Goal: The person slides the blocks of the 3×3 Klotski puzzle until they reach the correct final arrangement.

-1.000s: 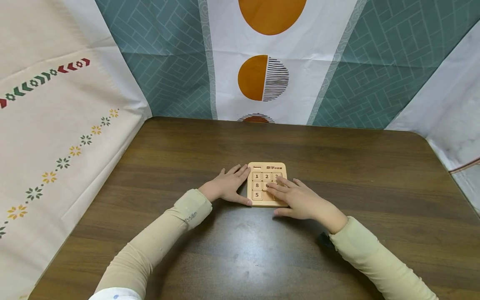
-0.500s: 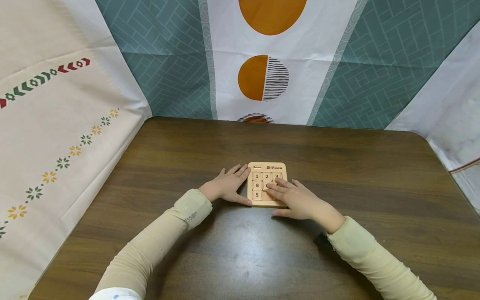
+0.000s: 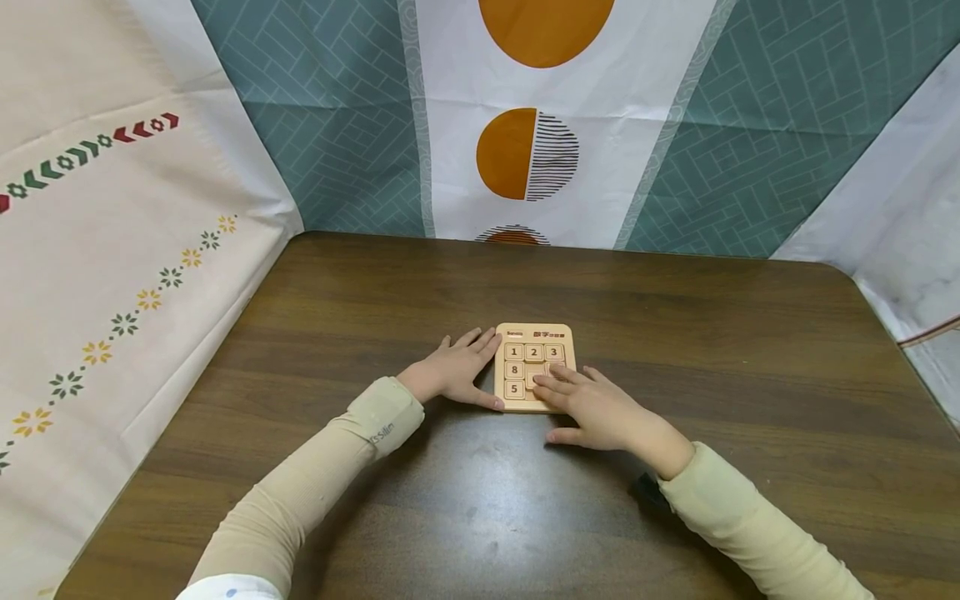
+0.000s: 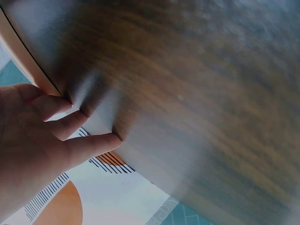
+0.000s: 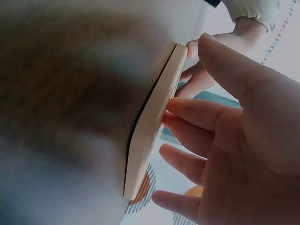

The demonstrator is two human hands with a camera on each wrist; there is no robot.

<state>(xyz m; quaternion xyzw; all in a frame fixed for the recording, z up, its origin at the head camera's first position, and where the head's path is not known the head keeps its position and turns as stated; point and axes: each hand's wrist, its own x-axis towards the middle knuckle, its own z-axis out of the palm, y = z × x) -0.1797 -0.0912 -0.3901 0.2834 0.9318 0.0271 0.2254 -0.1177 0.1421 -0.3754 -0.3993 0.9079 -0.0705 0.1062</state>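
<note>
A pale wooden number slide puzzle (image 3: 530,327) lies flat on the table in the head view. My left hand (image 3: 457,371) rests along its left side, fingers spread, with fingertips and thumb touching the frame. My right hand (image 3: 596,404) reaches over the lower right part, its fairly straight fingers touching a tile (image 3: 531,378) in the middle column, between the middle and bottom rows. Tiles 1, 2, 3, 8 and 5 show; those on the right are partly covered by the fingers. In the right wrist view the puzzle's side edge (image 5: 147,124) shows beneath the fingertips.
The brown wooden table (image 3: 390,292) extends around the puzzle. A patterned cloth (image 3: 337,125) hangs behind its far edge, and a cream embroidered cloth (image 3: 90,275) runs along the left. A dark object (image 3: 651,490) sits under the right wrist.
My right hand's fingertips have slid slightly toward me, and the centre tile has moved down with them. Tile 3 is now uncovered. My left hand has stayed put.
</note>
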